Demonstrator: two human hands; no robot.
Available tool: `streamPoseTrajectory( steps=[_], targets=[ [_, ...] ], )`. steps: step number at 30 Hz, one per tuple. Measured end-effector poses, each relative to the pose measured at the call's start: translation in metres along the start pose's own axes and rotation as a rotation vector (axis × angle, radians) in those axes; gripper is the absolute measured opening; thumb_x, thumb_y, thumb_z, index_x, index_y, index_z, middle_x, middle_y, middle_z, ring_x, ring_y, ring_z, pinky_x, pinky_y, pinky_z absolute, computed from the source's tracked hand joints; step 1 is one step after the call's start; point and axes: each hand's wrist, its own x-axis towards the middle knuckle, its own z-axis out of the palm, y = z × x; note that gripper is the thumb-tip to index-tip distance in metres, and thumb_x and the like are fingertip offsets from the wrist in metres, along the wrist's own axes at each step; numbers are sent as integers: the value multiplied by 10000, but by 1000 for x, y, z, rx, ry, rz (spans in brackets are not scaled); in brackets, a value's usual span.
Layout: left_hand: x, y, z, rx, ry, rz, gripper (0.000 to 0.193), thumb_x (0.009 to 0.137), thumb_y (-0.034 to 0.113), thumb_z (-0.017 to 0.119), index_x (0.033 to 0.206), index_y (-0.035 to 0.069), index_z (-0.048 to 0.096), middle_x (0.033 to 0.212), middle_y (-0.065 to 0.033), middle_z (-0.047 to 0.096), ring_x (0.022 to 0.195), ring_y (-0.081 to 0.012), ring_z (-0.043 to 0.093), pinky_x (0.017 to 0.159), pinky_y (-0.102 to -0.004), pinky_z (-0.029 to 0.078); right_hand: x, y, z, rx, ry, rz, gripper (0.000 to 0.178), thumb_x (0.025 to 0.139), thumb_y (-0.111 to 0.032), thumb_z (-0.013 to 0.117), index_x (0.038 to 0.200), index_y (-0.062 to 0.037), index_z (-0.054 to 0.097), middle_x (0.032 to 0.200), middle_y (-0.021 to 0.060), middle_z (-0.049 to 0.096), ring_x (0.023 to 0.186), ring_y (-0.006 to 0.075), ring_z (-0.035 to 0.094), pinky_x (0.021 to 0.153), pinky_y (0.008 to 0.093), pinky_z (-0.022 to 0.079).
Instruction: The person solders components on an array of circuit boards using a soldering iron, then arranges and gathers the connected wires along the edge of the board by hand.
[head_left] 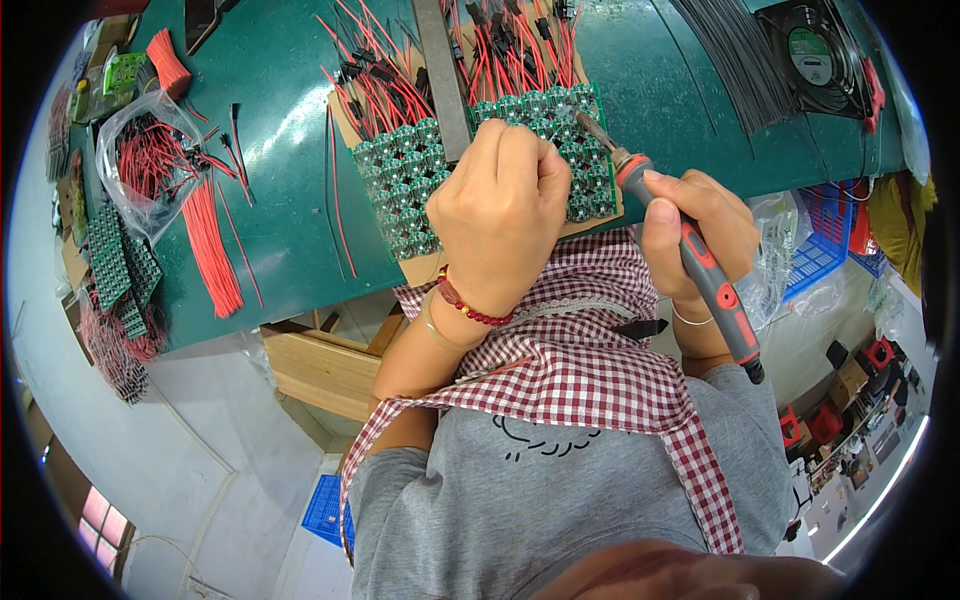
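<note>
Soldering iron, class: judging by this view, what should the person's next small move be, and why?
Probably a slight lowering of the soldering iron toward the green circuit boards: the right hand holds it slanted, tip at their far side, while the left hand is closed over them nearby. Whether the tip already touches is unclear.

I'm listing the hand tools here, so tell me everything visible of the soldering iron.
The soldering iron has a slim, grey handle with red panels, apparently plastic or rubber, a small round red detail toward the rear, and a black end piece. At the front, a metal collar leads to a narrow, darkened metal shaft. It slants from lower right to upper left, gripped by the right hand, its tip over the green circuit boards. Whether the tip touches them is unclear.
</note>
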Motion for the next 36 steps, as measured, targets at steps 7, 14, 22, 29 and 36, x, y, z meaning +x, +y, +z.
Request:
streamPoseTrajectory(
  steps=[7,14,22,29,36],
  targets=[
    [1,3,-4,-63,22,10,173,727,-12,692,748,50,532,702,-83,508,572,-254,564,478,-357,445,0,1,-11,-14,20,-36,174,693,31,644,863,53,672,569,72,538,414,183,461,413,300,360],
    [-4,2,-6,-99,22,-9,148,734,-67,695,748,20,577,670,-66,532,525,-177,527,465,-300,420,1,12,-19,39,-78,-139,217,677,12,661,891,52,664,582,85,549,427,199,473,421,306,369],
    [-7,1,-3,-133,-22,-26,167,740,-30,695,772,32,543,727,-97,512,591,-272,562,501,-368,452,-2,13,-14,57,-56,-148,186,698,13,669,881,42,655,580,81,552,430,194,483,424,302,373],
    [-6,1,-2,-133,-8,-21,169,741,-32,692,771,32,539,724,-100,510,590,-275,559,501,-370,453,-2,13,-14,49,-56,-147,183,700,16,666,880,46,654,572,78,547,427,192,485,421,298,375],
    [-6,-1,2,-119,35,2,172,730,-66,701,744,30,559,665,-61,512,516,-194,520,465,-313,420,-1,14,-11,44,-45,-142,179,689,22,659,866,46,654,583,85,561,426,196,494,420,304,382]
  ],
)
